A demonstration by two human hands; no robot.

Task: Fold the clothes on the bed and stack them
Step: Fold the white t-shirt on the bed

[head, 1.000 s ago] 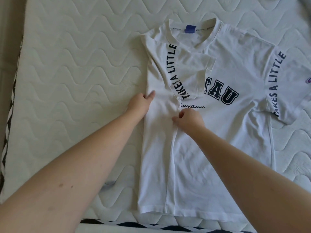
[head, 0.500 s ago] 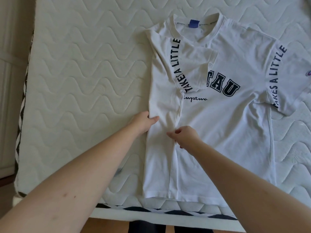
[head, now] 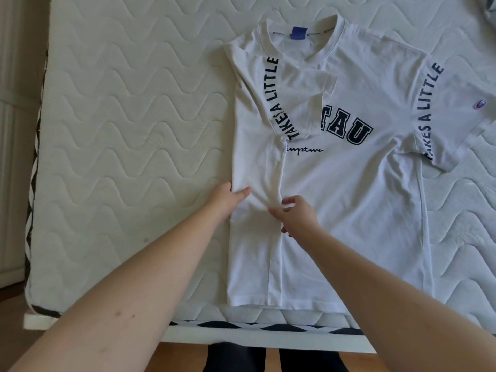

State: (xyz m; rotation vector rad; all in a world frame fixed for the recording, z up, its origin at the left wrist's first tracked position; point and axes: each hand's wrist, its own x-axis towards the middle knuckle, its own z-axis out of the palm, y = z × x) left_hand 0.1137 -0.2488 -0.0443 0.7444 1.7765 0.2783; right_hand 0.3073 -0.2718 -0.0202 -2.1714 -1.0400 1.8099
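Pinching soft white T-shirt (head: 335, 210) fold: left hand (head: 228, 198), right hand (head: 296, 217) | wavy quilted mattress (head: 120, 130)

Your T-shirt (head: 349, 205) lies flat on the mattress (head: 120, 130), collar away from you, its left side folded inward. Your left hand (head: 228, 198) rests on the folded edge, your right hand (head: 298, 218) just beside it.

One white T-shirt (head: 349, 210) lay on one quilted mattress (head: 120, 130), with two hands present, the left hand (head: 228, 197) and the right hand (head: 298, 218), plus one grey cloth corner (head: 489, 9).
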